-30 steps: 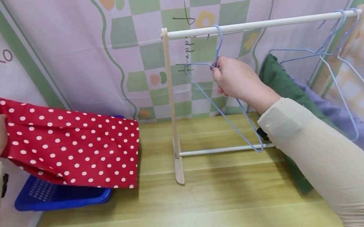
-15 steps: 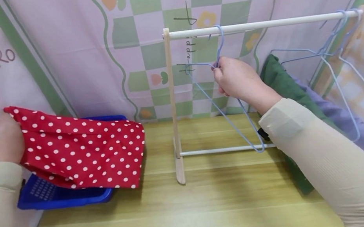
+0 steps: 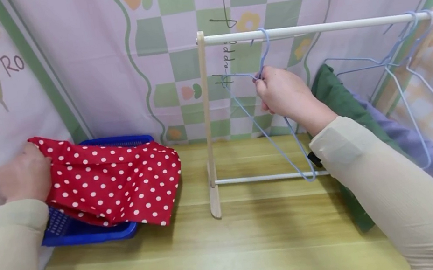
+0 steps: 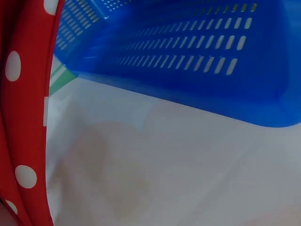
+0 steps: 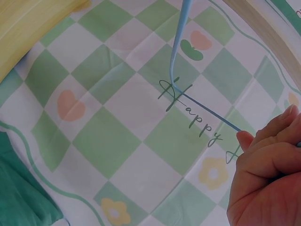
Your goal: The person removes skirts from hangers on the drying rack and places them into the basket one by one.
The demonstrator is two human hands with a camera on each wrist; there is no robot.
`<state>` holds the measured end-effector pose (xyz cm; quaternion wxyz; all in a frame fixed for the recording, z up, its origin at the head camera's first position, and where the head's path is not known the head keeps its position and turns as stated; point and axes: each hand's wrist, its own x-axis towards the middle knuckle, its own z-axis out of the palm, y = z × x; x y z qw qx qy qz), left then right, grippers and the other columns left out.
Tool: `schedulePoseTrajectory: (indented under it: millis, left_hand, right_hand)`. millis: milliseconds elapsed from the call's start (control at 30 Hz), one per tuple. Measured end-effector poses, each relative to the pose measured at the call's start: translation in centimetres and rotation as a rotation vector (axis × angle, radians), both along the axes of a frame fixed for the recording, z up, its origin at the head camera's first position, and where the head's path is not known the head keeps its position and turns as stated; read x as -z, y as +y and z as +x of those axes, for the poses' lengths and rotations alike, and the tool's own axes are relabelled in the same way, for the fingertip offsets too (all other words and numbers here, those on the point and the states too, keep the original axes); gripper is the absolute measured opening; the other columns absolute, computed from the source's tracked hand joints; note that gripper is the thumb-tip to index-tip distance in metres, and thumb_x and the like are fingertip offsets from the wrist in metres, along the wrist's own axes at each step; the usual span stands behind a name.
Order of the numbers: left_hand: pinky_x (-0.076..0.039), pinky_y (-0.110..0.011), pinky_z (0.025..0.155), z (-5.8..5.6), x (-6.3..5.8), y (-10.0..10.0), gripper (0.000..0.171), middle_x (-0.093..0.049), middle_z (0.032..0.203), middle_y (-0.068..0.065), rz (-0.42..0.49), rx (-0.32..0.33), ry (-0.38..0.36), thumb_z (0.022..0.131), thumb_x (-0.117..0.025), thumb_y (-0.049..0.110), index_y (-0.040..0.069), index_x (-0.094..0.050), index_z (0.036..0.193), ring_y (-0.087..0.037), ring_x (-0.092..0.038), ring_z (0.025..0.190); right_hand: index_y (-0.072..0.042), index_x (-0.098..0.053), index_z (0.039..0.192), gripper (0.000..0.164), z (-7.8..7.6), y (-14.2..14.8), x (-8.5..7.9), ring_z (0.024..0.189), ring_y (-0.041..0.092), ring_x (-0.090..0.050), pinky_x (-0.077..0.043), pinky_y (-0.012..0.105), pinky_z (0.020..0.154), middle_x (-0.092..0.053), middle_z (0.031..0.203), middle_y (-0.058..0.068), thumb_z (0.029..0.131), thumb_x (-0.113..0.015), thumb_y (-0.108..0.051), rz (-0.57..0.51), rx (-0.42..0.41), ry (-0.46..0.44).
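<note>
A red cloth with white polka dots (image 3: 118, 183) lies draped over a blue plastic basket (image 3: 100, 233) at the left in the head view. My left hand (image 3: 27, 174) grips its upper left corner. In the left wrist view the red cloth (image 4: 28, 117) hangs at the left edge, beside the slotted basket wall (image 4: 197, 52). My right hand (image 3: 284, 91) pinches the neck of a light blue hanger (image 3: 254, 122), whose hook sits over the white top rail. The right wrist view shows the right hand (image 5: 270, 174) curled at the hanger's wire (image 5: 211, 112).
The rack's white rail (image 3: 323, 27) rests on wooden posts (image 3: 207, 108). More blue hangers (image 3: 404, 114) hang at its right end. A green cloth item (image 3: 330, 88) and a purple one (image 3: 427, 149) are behind my right arm. The wooden tabletop (image 3: 202, 260) stretches in front.
My left hand has moved right and down with the corner of the red cloth, which now bunches more over the basket. The right hand stays on the hanger.
</note>
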<state>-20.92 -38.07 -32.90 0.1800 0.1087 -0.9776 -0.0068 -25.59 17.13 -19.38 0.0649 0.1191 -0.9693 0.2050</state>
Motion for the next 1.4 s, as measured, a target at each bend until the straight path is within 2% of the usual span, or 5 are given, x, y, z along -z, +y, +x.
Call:
schedulePoseTrajectory:
  millis: [333,500,767,1067,1400]
  left_hand:
    - [-0.043,-0.061,0.039,-0.1,-3.2,-0.1,0.028,-0.055,0.076,-0.040,0.133,0.002,-0.001,0.103,-0.050,0.004,-0.010,-0.038,0.124,-0.054,-0.054,0.054]
    - [-0.044,-0.064,0.043,0.0,-6.0,0.4,0.024,-0.055,0.083,-0.045,0.051,-0.068,0.024,0.107,-0.039,0.006,-0.013,-0.039,0.121,-0.060,-0.055,0.057]
    - [-0.054,-0.071,0.065,0.6,-9.1,0.9,0.039,-0.057,0.089,-0.046,-0.086,-0.091,0.124,0.108,-0.050,0.011,-0.020,-0.040,0.129,-0.063,-0.062,0.072]
    - [-0.055,-0.067,0.076,0.3,-9.1,0.6,0.034,-0.058,0.098,-0.048,-0.143,-0.091,0.222,0.109,-0.047,0.007,-0.020,-0.045,0.129,-0.062,-0.064,0.089]
    - [-0.053,-0.067,0.055,0.5,-6.8,-0.1,0.056,-0.057,0.084,-0.042,-0.181,-0.088,0.027,0.102,-0.054,-0.006,-0.013,-0.028,0.151,-0.054,-0.060,0.061]
  right_hand:
    - [-0.002,-0.059,0.123,0.038,0.0,0.0,0.0,0.062,0.019,-0.067,-0.049,0.043,0.073,-0.069,0.072,0.007,0.111,-0.034,-0.029,-0.004,0.006,-0.007]
    - [-0.003,-0.059,0.124,0.038,-0.1,0.0,-0.1,0.062,0.020,-0.067,-0.048,0.042,0.072,-0.070,0.072,0.007,0.111,-0.034,-0.029,-0.007,0.006,0.000]
    - [-0.003,-0.059,0.124,0.039,-0.2,0.1,0.0,0.061,0.020,-0.066,-0.047,0.041,0.071,-0.069,0.072,0.006,0.111,-0.034,-0.030,-0.006,0.008,-0.002]
    - [-0.003,-0.059,0.124,0.039,-0.3,0.1,-0.1,0.061,0.020,-0.066,-0.047,0.042,0.072,-0.069,0.071,0.005,0.111,-0.033,-0.029,-0.003,0.000,-0.003]
    - [-0.003,-0.059,0.123,0.039,-0.3,0.1,0.0,0.062,0.021,-0.065,-0.047,0.041,0.071,-0.069,0.072,0.006,0.111,-0.033,-0.029,-0.007,-0.002,-0.013]
